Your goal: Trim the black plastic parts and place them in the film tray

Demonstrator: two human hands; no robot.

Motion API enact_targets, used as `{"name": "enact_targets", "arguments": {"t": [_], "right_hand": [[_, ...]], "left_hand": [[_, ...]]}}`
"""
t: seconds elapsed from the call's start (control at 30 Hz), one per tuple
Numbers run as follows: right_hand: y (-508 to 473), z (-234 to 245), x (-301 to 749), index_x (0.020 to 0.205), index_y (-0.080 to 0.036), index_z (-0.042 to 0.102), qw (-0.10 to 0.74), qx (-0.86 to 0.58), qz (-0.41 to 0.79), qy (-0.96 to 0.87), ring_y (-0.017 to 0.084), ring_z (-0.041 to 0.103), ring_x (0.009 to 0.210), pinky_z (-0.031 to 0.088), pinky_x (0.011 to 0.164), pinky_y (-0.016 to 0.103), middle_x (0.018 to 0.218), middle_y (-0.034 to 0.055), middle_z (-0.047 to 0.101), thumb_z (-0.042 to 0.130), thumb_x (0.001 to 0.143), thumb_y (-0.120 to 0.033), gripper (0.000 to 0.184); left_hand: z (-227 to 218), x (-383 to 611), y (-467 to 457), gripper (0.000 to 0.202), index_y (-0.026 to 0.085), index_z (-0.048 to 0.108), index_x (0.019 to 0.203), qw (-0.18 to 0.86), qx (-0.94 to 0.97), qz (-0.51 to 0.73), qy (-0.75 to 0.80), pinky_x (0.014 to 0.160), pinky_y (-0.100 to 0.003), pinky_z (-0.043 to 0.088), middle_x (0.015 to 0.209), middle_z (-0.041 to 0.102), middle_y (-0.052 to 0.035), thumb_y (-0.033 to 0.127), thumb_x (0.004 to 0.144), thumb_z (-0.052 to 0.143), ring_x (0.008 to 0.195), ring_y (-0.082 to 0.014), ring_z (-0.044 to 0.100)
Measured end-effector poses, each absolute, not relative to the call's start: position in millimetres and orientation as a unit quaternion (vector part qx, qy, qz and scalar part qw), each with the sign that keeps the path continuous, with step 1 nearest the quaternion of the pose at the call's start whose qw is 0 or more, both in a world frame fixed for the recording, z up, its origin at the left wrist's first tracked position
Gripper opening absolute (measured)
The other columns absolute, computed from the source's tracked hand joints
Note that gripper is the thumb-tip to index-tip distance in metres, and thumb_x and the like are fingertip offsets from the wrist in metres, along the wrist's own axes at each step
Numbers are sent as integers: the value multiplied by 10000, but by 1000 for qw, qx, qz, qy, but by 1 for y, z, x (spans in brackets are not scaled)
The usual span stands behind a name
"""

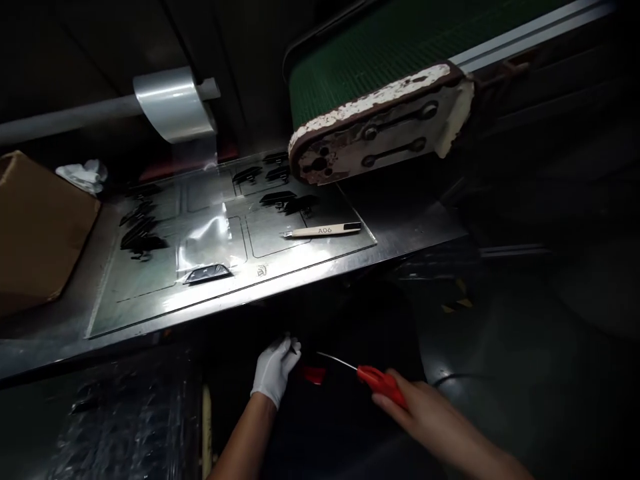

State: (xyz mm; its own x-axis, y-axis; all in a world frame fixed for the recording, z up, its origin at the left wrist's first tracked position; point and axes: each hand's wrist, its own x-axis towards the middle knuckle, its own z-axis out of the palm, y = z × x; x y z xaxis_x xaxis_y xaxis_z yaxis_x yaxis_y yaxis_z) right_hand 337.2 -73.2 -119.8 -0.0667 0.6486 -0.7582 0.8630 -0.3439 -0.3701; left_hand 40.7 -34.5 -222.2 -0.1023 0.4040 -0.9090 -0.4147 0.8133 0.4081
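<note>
Below the steel bench (300, 267), the bare right hand (425, 413) is closed around the red plastic handle of a thin-bladed tool (380, 383), light, stiff and sharp-tipped, best held there, while the white-gloved left hand (275, 370) pinches something dark, unclear.

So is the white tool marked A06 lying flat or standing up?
Lying flat: the A06 tool rests lengthwise on the metal worktable.

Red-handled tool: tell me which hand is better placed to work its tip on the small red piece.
Right. The right hand already grips the red-handled tool, tip aimed at the small red piece. The gloved left hand sits beside that piece, toolless.
</note>
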Motion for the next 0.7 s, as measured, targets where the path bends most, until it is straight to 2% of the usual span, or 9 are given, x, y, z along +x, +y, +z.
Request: {"name": "enact_targets", "arguments": {"t": [0.13, 0.23, 0.33, 0.5, 0.63, 0.7], "right_hand": [[-45, -118, 332, 1130, -277, 649, 164, 623, -527, 555, 270, 704, 793, 474, 678, 328, 864, 46, 735, 442, 967, -665, 469], [-24, -115, 337, 1065, -265, 645, 187, 614, -530, 554, 265, 692, 735, 437, 617, 313, 805, 35, 722, 448, 955, -684, 476], [-10, -114, 336, 1075, -261, 645, 192, 607, -531, 560, 266, 692, 744, 419, 615, 308, 831, 45, 726, 472, 941, -697, 487], [-9, -106, 325, 974, -262, 667, 187, 595, -541, 564, 246, 686, 736, 405, 605, 296, 824, 34, 728, 498, 938, -680, 453], [-21, -90, 319, 1063, -270, 686, 169, 606, -547, 552, 236, 700, 818, 453, 656, 285, 944, 29, 751, 526, 937, -656, 437], [-25, -81, 323, 1059, -277, 702, 158, 605, -560, 543, 203, 696, 775, 461, 632, 260, 907, 2, 753, 557, 932, -628, 401]], "left_hand": [[-233, 27, -41, 274, 151, 677, 1162, 669, 106, 234, 697, 982, -505, 568, 1223, 709, -100, 286, 926, 704, 1122, -258, 681], [-234, 11, -44, 256, 181, 703, 1144, 663, 207, 184, 696, 1131, -584, 432, 1343, 662, -103, 258, 901, 728, 1316, -297, 563], [-235, 0, -48, 255, 192, 710, 1144, 665, 265, 151, 682, 1176, -608, 362, 1357, 657, -101, 252, 897, 731, 1360, -303, 525], [-236, -10, -42, 222, 180, 720, 1107, 674, 244, 156, 679, 1128, -572, 445, 1288, 700, -97, 270, 904, 730, 1268, -280, 609], [-234, -17, -27, 300, 145, 677, 1200, 698, 143, 207, 670, 997, -504, 579, 1226, 736, -108, 239, 918, 716, 1115, -254, 710], [-232, -17, -20, 328, 127, 665, 1218, 715, 92, 228, 654, 947, -458, 618, 1190, 756, -121, 202, 905, 729, 1069, -245, 736]]}}
